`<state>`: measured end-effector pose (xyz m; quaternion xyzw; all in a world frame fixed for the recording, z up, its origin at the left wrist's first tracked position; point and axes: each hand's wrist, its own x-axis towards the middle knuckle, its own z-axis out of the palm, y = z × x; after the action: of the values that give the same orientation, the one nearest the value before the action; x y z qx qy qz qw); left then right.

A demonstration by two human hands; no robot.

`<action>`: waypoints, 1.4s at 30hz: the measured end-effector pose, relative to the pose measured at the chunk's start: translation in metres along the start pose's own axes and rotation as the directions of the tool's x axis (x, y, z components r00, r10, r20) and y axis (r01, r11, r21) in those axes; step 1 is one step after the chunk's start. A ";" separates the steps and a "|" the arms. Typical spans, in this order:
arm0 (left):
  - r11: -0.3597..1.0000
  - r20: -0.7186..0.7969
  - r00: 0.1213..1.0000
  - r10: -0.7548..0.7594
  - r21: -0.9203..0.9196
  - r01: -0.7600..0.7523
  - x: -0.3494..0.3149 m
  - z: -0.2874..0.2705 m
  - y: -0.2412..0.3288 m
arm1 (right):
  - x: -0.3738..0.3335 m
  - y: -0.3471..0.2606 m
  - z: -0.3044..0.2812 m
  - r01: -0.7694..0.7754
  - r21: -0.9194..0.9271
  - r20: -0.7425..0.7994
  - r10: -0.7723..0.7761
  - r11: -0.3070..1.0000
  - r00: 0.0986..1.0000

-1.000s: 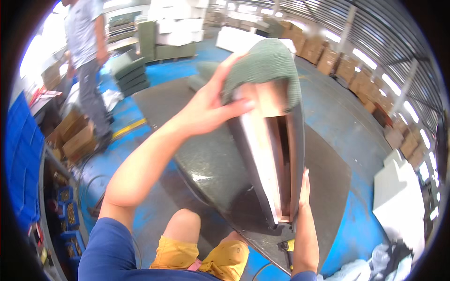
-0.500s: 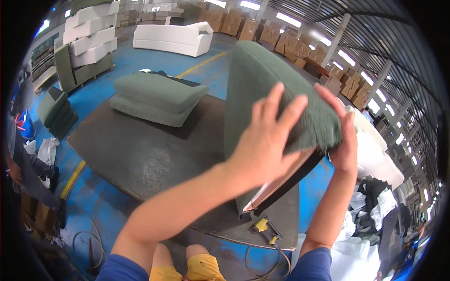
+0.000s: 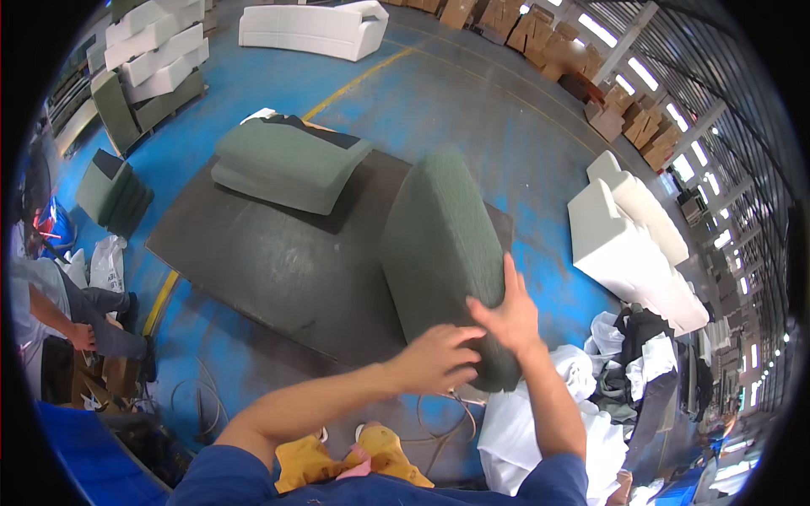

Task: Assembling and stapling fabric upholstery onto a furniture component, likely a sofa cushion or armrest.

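Observation:
A green upholstered sofa section (image 3: 434, 261) stands on edge at the right of the dark worktable (image 3: 278, 278), its padded narrow side turned up and toward me. My left hand (image 3: 439, 361) is at its near lower end, fingers apart and partly bent, with the fingertips at the fabric. Against the right side of the same section rests my right hand (image 3: 510, 314), fingers stretched along the cover and thumb spread over the top edge. The section's underside is hidden from me. Further back on the table lie green padded sofa pieces (image 3: 287, 164), one on another.
White sofas stand at the far side (image 3: 312, 32) and at the right (image 3: 629, 232). White and black cloth (image 3: 582, 405) is heaped beside my right arm. A hose (image 3: 439, 422) loops below the table's front edge. A seated person (image 3: 80, 325) is at the left.
The green section has turned, hiding its pale inner edge and black lining. Both hands have come down to its near end, the right one from its upper corner. My view has tilted downward.

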<state>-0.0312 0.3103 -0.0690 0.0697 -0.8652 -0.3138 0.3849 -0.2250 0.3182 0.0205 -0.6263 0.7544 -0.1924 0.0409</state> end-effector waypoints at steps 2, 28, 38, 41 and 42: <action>0.999 -0.196 0.980 -0.041 -0.036 0.035 0.025 -0.031 -0.018 | -0.042 0.019 -0.008 0.016 0.004 0.006 -0.016 1.000 1.000; 0.974 -0.127 0.981 -0.144 0.157 0.163 0.150 0.120 0.074 | -0.047 0.154 -0.039 0.965 -0.059 -0.730 -0.671 0.254 0.132; 0.992 -0.075 0.991 -0.114 0.042 0.117 0.104 0.102 0.081 | -0.149 0.066 -0.066 0.288 0.069 -0.288 -0.258 0.955 0.922; 0.994 -0.070 0.994 0.078 -0.064 -0.083 0.076 0.059 0.081 | -0.168 0.016 -0.085 0.112 0.442 -0.222 -0.013 0.890 0.975; 0.994 0.031 0.998 -0.047 -0.101 0.050 0.061 0.043 0.080 | -0.173 0.068 -0.053 0.079 0.533 -0.176 0.020 0.842 0.984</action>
<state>-0.0944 0.3724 -0.0049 0.0665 -0.8515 -0.3678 0.3678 -0.2679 0.5065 0.0154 -0.5819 0.6609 -0.4509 0.1458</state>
